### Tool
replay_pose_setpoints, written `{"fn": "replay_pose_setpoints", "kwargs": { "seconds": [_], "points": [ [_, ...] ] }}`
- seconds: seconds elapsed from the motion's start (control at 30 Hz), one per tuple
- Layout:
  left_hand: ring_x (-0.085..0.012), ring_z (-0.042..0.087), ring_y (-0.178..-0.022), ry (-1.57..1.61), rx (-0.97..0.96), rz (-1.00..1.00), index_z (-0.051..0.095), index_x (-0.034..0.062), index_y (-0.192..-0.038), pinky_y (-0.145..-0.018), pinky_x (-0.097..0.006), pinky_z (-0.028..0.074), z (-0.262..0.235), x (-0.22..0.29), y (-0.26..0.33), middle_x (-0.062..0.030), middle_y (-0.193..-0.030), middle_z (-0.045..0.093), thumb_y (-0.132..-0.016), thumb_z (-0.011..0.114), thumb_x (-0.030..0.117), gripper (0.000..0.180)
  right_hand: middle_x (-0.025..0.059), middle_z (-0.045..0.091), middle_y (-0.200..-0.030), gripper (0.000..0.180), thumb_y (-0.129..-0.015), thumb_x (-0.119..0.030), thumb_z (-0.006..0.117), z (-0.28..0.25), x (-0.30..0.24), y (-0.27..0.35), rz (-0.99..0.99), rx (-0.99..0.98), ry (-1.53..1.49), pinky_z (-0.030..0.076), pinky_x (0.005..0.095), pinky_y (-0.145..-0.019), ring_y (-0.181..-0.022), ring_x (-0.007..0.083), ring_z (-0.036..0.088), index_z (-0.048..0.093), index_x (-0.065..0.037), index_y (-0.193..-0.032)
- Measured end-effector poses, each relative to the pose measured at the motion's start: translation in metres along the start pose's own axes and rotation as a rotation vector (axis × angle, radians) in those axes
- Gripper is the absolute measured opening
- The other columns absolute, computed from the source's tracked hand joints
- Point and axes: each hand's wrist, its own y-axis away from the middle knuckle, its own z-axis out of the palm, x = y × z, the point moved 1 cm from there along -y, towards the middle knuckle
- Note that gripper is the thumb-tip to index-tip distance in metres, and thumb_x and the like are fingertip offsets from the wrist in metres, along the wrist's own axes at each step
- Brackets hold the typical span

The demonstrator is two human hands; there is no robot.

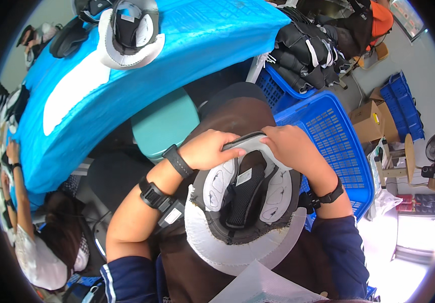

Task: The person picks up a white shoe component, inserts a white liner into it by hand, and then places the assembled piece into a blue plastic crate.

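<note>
On my lap lies a padded helmet liner (pixel 245 199), with grey side pads, a black mesh middle and a stiff white collar around its near edge. My left hand (pixel 212 149) grips its far rim, thumb on the inner side. Beside it, my right hand (pixel 290 146) holds the same rim a little to the right, fingers curled over the grey edge. The fingertips of both hands are partly hidden behind the rim.
A blue-covered table (pixel 202 45) stands ahead and left, bearing a similar liner (pixel 131 60) and a flat white piece (pixel 76 93). On my right are a blue plastic basket (pixel 338 136) and a heap of black padded pieces (pixel 305 50). A teal stool (pixel 164 123) stands ahead. A co-worker (pixel 45 252) sits at left.
</note>
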Motion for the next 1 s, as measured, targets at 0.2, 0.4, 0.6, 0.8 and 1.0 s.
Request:
{"fn": "replay_pose_setpoints", "kwargs": {
  "seconds": [0.2, 0.4, 0.6, 0.8, 1.0],
  "points": [
    [-0.0313, 0.057, -0.063, -0.022, 0.046, -0.019, 0.061, 0.0038, -0.090, -0.059, -0.036, 0.045, 0.002, 0.000, 0.002, -0.0168, -0.068, 0.058, -0.081, 0.055, 0.028, 0.026, 0.0145, 0.057, -0.064, 0.014, -0.080, -0.017, 0.053, 0.004, 0.000, -0.002, -0.013, 0.009, -0.014, 0.044, 0.0399, -0.055, -0.063, 0.0323, 0.057, 0.052, -0.004, -0.075],
    [-0.0338, 0.055, -0.060, -0.209, 0.164, 0.065, 0.060, 0.0016, -0.083, -0.055, -0.038, 0.043, 0.008, -0.003, -0.002, -0.0183, -0.065, 0.056, -0.079, 0.057, 0.020, 0.019, 0.0136, 0.057, -0.064, 0.014, -0.080, -0.017, 0.053, 0.005, -0.002, 0.000, -0.009, 0.019, -0.007, 0.044, 0.0398, -0.055, -0.062, 0.0317, 0.057, 0.052, -0.004, -0.075],
    [-0.0375, 0.055, -0.066, -0.368, 0.155, -0.029, 0.058, -0.0005, -0.077, -0.059, -0.044, 0.044, 0.009, 0.004, -0.009, -0.0206, -0.067, 0.056, -0.074, 0.057, 0.018, 0.018, 0.0197, 0.060, -0.077, 0.021, -0.082, -0.017, 0.052, 0.000, 0.008, 0.004, -0.021, 0.017, -0.198, 0.047, 0.0355, -0.062, -0.072, 0.0304, 0.060, 0.057, -0.002, -0.097],
    [-0.0377, 0.056, -0.067, -0.476, -0.137, 0.025, 0.058, -0.0036, -0.073, -0.061, -0.043, 0.045, -0.013, 0.012, -0.033, -0.0228, -0.067, 0.057, -0.074, 0.056, 0.027, 0.031, 0.0053, 0.056, -0.102, 0.035, -0.087, -0.005, 0.043, -0.008, 0.022, 0.022, 0.368, -0.341, -1.205, 0.043, 0.0239, -0.078, -0.090, 0.0100, 0.052, 0.043, 0.001, -0.121],
    [-0.0366, 0.057, -0.069, -0.384, -0.105, 0.215, 0.056, -0.0018, -0.084, -0.064, -0.042, 0.045, 0.003, 0.017, -0.056, -0.0208, -0.071, 0.058, -0.076, 0.057, 0.024, 0.027, 0.0067, 0.055, -0.105, 0.039, -0.084, 0.002, 0.042, -0.008, 0.025, 0.041, 0.501, -0.328, -1.545, 0.042, 0.0246, -0.081, -0.093, 0.0108, 0.052, 0.042, 0.001, -0.122]
  ]
}}
